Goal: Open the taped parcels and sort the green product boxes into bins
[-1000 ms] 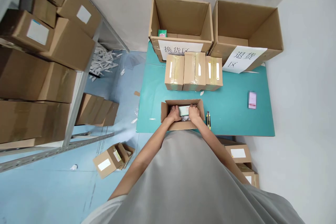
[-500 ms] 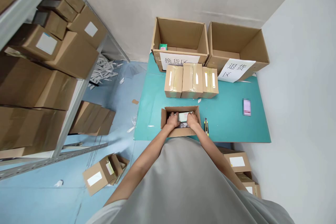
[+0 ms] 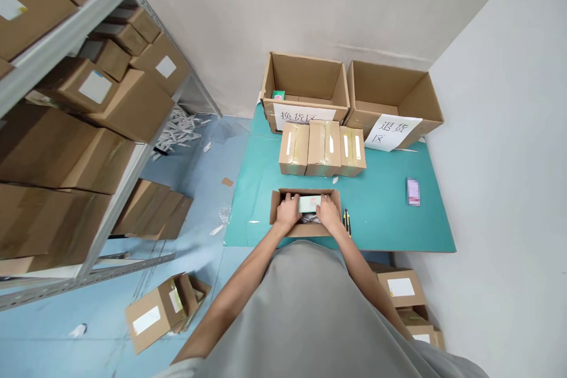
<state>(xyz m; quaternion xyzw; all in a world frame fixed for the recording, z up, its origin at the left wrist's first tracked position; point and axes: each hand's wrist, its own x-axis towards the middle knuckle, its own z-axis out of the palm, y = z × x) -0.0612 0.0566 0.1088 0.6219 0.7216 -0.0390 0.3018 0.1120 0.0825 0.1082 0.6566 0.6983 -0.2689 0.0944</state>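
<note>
A pale green and white small box (image 3: 309, 204) is held at its two ends between my hands, over the open cardboard box (image 3: 310, 230) at the table's front edge. My left hand (image 3: 289, 211) is closed on its left end. Around the right end, the fingers of my right hand (image 3: 328, 212) are closed as well. Crumpled whitish wrapping (image 3: 310, 219) lies below it inside the cardboard box; the rest of the inside is dark or covered by my hands. Just right of the cardboard box lies a yellow and black utility knife (image 3: 346, 222).
Several sealed cartons (image 3: 325, 150) stand in a row on the green table (image 3: 390, 218). Behind them are two large open boxes with paper signs (image 3: 393, 132), the left one holding a green box (image 3: 278, 95). A phone (image 3: 413, 192) lies at right. Shelves of cartons (image 3: 110, 91) rise at left.
The camera view has tilted up, so the table sits lower. Both hands have lifted the small box slightly, and it now lies more level near the cardboard box's opening.
</note>
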